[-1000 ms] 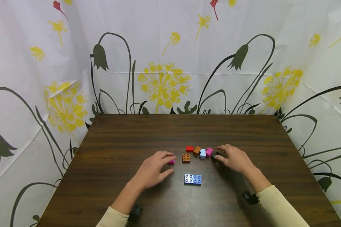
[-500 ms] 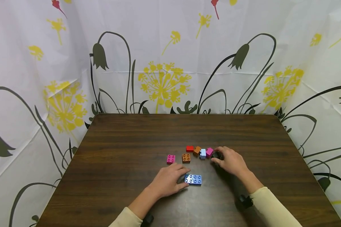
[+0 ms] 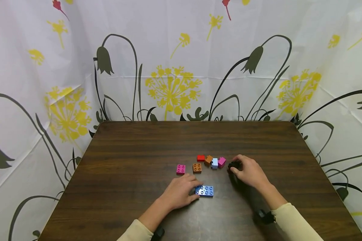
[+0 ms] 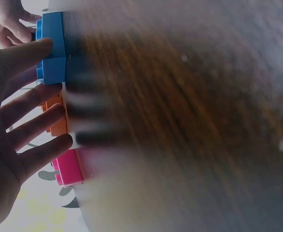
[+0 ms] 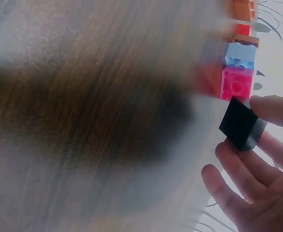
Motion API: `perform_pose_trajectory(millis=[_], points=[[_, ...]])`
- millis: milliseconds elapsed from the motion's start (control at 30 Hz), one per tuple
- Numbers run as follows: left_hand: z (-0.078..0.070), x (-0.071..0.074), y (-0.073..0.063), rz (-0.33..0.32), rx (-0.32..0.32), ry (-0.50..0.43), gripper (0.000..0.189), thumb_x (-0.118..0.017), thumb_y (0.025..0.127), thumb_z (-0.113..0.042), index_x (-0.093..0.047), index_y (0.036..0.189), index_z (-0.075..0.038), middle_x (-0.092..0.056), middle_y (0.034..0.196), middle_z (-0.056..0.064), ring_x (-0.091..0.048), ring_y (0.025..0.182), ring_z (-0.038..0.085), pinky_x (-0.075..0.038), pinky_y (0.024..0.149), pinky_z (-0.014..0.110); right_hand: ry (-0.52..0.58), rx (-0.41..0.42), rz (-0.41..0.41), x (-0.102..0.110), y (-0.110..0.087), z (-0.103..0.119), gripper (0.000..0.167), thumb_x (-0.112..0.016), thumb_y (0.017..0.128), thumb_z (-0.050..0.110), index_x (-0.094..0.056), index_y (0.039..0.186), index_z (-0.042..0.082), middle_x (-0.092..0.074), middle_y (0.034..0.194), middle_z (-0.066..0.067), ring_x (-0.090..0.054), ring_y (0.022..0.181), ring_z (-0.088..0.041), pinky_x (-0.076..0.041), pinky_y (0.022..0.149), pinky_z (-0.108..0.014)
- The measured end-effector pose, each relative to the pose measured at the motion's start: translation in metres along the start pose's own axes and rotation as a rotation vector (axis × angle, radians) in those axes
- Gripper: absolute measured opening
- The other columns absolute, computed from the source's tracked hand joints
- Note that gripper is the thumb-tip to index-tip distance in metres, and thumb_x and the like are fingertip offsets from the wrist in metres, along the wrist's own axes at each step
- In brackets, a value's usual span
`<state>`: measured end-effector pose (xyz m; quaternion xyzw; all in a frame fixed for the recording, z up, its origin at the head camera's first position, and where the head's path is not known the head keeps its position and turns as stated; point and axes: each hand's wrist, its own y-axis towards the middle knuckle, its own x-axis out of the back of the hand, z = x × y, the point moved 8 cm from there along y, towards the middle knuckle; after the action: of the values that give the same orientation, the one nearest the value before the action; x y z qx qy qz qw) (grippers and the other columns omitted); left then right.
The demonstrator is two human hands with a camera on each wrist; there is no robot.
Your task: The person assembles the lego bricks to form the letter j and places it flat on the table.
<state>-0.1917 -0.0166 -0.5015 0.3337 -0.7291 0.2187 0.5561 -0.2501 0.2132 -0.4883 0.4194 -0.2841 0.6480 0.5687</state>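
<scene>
On table [image 3: 132, 150] | left hand [image 3: 178, 191] pinches blue brick [image 3: 206, 191], right hand [image 3: 249, 171] black brick [image 5: 238, 123] | orange brick [image 3: 197, 168] beyond blue, pink brick [image 3: 222, 162] beside black

My right hand [image 3: 249, 171] partly hid the black block [image 3: 234, 165], its detail too dark to read. My left hand [image 3: 179, 192] covered bits of the left end of the blue brick [image 3: 206, 191]. Sleeves [image 3: 297, 222] cut off at near edge. Tabletop [image 4: 180, 96] blurred, both wrist views.

Glossy plastic blue brick [image 3: 207, 191], wood-grain table [image 3: 132, 150], seemingly matt black block [image 5: 239, 124]
</scene>
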Motion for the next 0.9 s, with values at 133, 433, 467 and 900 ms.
perform_pose_trajectory(millis=[133,433,467,900], points=[[0.000,-0.001,0.002,-0.008,-0.005,-0.009,0.039,-0.075,0.086,-0.038,-0.070,0.122,-0.023,-0.063,0.104,-0.010,-0.053,0.092,0.007,-0.047,0.070,0.024,0.048,0.024,-0.017,0.006,-0.006,0.005,0.030,-0.079,0.080,0.018,-0.065,0.105,0.009,-0.067,0.098,-0.005,-0.061,0.082,-0.020,-0.050,0.073,-0.044],[0.002,-0.002,0.005,-0.004,0.006,-0.012,0.039,-0.075,0.087,-0.038,-0.070,0.122,-0.022,-0.064,0.108,-0.008,-0.056,0.098,0.009,-0.050,0.078,0.030,0.154,0.108,0.008,0.001,-0.019,0.032,0.032,-0.083,0.077,0.014,-0.066,0.104,0.014,-0.068,0.101,-0.001,-0.064,0.093,-0.024,-0.052,0.081,-0.045],[0.002,-0.002,0.005,-0.008,0.004,-0.010,0.039,-0.075,0.087,-0.038,-0.070,0.122,-0.022,-0.064,0.108,-0.008,-0.056,0.098,0.009,-0.050,0.078,0.030,0.168,0.123,0.022,-0.001,-0.021,0.035,0.032,-0.083,0.077,0.013,-0.065,0.105,0.015,-0.068,0.103,0.000,-0.064,0.094,-0.023,-0.052,0.082,-0.045],[0.001,-0.001,0.008,-0.002,-0.004,-0.026,0.038,-0.074,0.087,-0.038,-0.070,0.121,-0.022,-0.065,0.110,-0.008,-0.057,0.098,0.010,-0.051,0.079,0.030,0.182,0.329,0.155,-0.033,-0.044,0.070,0.044,-0.079,0.082,0.012,-0.065,0.125,0.009,-0.066,0.113,-0.001,-0.063,0.102,-0.016,-0.052,0.086,-0.042]])
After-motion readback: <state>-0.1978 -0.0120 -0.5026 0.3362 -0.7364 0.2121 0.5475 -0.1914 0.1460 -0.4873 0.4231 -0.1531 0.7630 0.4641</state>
